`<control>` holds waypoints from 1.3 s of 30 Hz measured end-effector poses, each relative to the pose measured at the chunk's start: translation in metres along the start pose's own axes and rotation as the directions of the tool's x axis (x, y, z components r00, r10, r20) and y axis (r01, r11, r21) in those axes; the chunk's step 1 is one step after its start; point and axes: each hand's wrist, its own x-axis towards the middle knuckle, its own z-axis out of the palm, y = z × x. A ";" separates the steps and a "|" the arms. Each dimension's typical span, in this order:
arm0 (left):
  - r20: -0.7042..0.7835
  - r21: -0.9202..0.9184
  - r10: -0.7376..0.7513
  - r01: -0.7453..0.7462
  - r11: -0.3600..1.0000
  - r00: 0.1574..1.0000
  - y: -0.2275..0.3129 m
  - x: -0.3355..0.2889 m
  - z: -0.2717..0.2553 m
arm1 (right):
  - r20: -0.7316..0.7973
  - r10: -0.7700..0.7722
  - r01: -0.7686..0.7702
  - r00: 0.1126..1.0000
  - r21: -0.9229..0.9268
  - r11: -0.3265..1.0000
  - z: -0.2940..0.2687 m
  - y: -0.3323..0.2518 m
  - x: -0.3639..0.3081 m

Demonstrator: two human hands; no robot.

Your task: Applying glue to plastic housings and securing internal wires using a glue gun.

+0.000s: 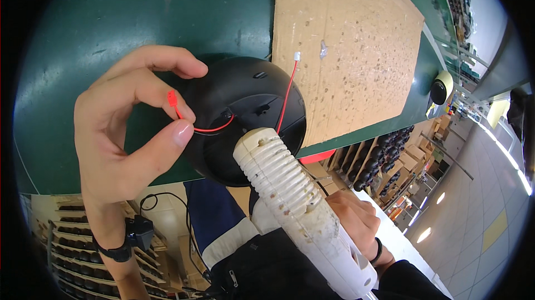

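Black plastic dome housing point(245, 116) sits at the near edge of the green worktop point(111, 21), just beside the cardboard sheet point(345, 49). My left hand point(120, 132) pinches the red wire point(209, 129) between thumb and forefinger near its red connector point(172, 99), holding the loop off the housing. My right hand point(356, 219) is closed around the grip of the white glue gun point(295, 199), its ribbed nozzle end pressed close to the housing's lower face; the tip itself is hidden, so I cannot confirm contact. A second red lead runs up to a white plug point(297, 56) resting over the cardboard. To do this step well, I judge the wire should stay taut and clear of the nozzle, fingers kept back from the hot end, and the gun held steady.
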 end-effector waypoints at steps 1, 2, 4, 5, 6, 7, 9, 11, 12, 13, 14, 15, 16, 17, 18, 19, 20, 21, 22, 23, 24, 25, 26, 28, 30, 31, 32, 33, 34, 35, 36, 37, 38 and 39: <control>0.000 0.001 0.000 0.000 1.000 1.000 0.001 -0.001 0.000 | -0.011 -0.002 0.002 1.000 0.005 1.000 0.001 0.000 0.000; 0.019 0.029 -0.017 0.016 0.999 1.000 0.002 -0.002 -0.002 | -0.021 -0.005 0.005 1.000 0.009 1.000 0.001 0.000 0.001; 0.037 0.055 -0.033 0.031 0.998 0.999 0.004 -0.004 -0.005 | -0.015 -0.004 0.004 1.000 0.012 1.000 0.001 -0.001 0.003; 0.058 0.066 -0.040 0.036 0.997 0.998 0.003 -0.003 -0.005 | -0.011 0.000 0.000 1.000 0.013 1.000 0.000 -0.001 0.003; 0.080 0.075 -0.046 0.040 0.996 0.996 0.002 -0.002 -0.004 | -0.013 0.003 -0.003 1.000 0.008 1.000 -0.001 -0.001 0.003; 0.083 0.070 -0.043 0.037 0.997 0.996 0.001 -0.002 -0.002 | 0.003 0.025 -0.025 1.000 -0.014 1.000 -0.003 -0.002 0.003; 0.079 0.139 -0.027 0.016 0.990 0.997 0.007 -0.007 -0.002 | 0.024 0.033 -0.032 0.999 -0.015 0.999 -0.004 -0.004 0.005; 0.010 0.136 -0.050 0.048 0.990 0.999 0.010 -0.025 0.005 | -0.045 -0.021 0.023 0.999 0.035 0.999 0.001 -0.003 0.009; -0.048 0.104 -0.055 0.060 0.993 0.997 0.010 -0.031 0.012 | -0.049 -0.013 0.014 0.999 0.029 0.999 -0.001 -0.003 0.008; -0.136 0.159 -0.072 0.094 0.983 0.988 0.016 -0.036 0.020 | -0.011 -0.002 0.002 1.000 0.027 1.000 -0.005 -0.003 0.007; -0.199 0.134 -0.098 0.126 0.983 0.975 0.016 -0.045 0.029 | 0.024 0.011 -0.012 1.000 0.025 1.000 -0.008 -0.005 0.004; -0.259 0.111 -0.126 0.159 0.981 0.958 0.016 -0.056 0.036 | 0.015 0.020 -0.020 1.000 0.024 1.000 -0.009 -0.006 -0.001; -0.277 0.136 -0.159 0.202 0.970 0.948 0.019 -0.064 0.039 | 0.028 0.032 -0.032 0.999 0.023 0.999 -0.010 -0.006 -0.008; -0.267 0.135 -0.158 0.199 0.971 0.951 0.023 -0.067 0.039 | 0.043 0.043 -0.044 0.998 0.024 0.999 -0.010 -0.007 -0.013; -0.317 0.098 -0.195 0.236 0.967 0.928 0.026 -0.067 0.036 | 0.032 0.027 -0.028 0.999 0.048 0.998 -0.010 -0.006 -0.017; -0.363 0.058 -0.231 0.269 0.961 0.903 0.029 -0.065 0.033 | 0.024 0.038 -0.039 0.999 0.041 0.998 -0.012 -0.007 -0.020; -0.379 0.129 -0.233 0.300 0.945 0.896 0.030 -0.054 0.030 | 0.047 0.047 -0.049 0.998 0.047 0.998 -0.014 -0.007 -0.023; -0.303 0.155 -0.260 0.317 0.936 0.917 0.034 -0.043 0.020 | 0.068 0.053 -0.057 0.996 0.057 0.997 -0.017 -0.008 -0.026; -0.175 0.167 -0.240 0.269 0.948 0.955 0.037 -0.028 0.014 | 0.069 0.064 -0.068 0.996 0.052 0.996 -0.018 -0.010 -0.029; -0.057 0.186 -0.220 0.227 0.956 0.974 0.043 -0.017 0.006 | 0.094 0.079 -0.085 0.992 0.059 0.995 -0.018 -0.013 -0.032; -0.057 0.189 -0.225 0.232 0.954 0.973 0.049 -0.005 0.003 | 0.117 0.099 -0.107 0.988 0.065 0.992 -0.018 -0.014 -0.036; 0.083 0.273 -0.206 0.176 0.946 0.975 0.053 0.008 0.005 | 0.119 0.109 -0.116 0.987 0.061 0.991 -0.018 -0.016 -0.038; 0.234 0.323 -0.172 0.090 0.942 0.957 0.047 0.024 0.010 | 0.113 0.138 -0.141 0.984 0.020 0.990 -0.019 -0.017 -0.039; 0.344 0.315 -0.118 0.004 0.949 0.931 0.046 0.037 0.007 | 0.091 0.137 -0.139 0.986 0.009 0.990 -0.015 -0.020 -0.042; 0.402 0.313 -0.027 -0.110 0.943 0.915 0.054 0.041 0.008 | 0.087 0.136 -0.137 0.987 0.011 0.990 -0.014 -0.024 -0.040; 0.404 0.311 -0.029 -0.107 0.944 0.914 0.059 0.041 0.018 | 0.077 0.139 -0.140 0.987 0.009 0.990 -0.013 -0.026 -0.040; 0.325 0.248 -0.017 -0.068 0.966 0.946 0.062 0.038 0.032 | 0.080 0.142 -0.144 0.987 0.012 0.990 -0.014 -0.028 -0.039; 0.243 0.174 -0.002 -0.042 0.984 0.970 0.060 0.035 0.047 | 0.073 0.151 -0.150 0.986 -0.015 0.989 -0.013 -0.027 -0.040; 0.159 0.097 0.005 -0.021 0.995 0.987 0.057 0.033 0.055 | 0.066 0.160 -0.158 0.985 -0.042 0.987 -0.013 -0.027 -0.040; 0.156 0.102 0.000 -0.016 0.995 0.988 0.058 0.031 0.054 | 0.069 0.157 -0.154 0.985 -0.037 0.987 -0.011 -0.028 -0.040; 0.166 0.093 -0.046 0.031 0.995 0.985 0.058 0.031 0.052 | 0.059 0.149 -0.147 0.987 -0.028 0.989 -0.010 -0.028 -0.040; 0.177 0.084 -0.091 0.077 0.994 0.980 0.057 0.031 0.049 | 0.049 0.142 -0.141 0.989 -0.021 0.990 -0.008 -0.029 -0.039; 0.193 0.066 -0.129 0.118 0.991 0.973 0.054 0.034 0.047 | 0.049 0.147 -0.146 0.988 -0.025 0.989 -0.008 -0.029 -0.039; 0.210 0.048 -0.165 0.158 0.986 0.964 0.051 0.036 0.046 | 0.048 0.157 -0.155 0.986 -0.030 0.987 -0.008 -0.029 -0.039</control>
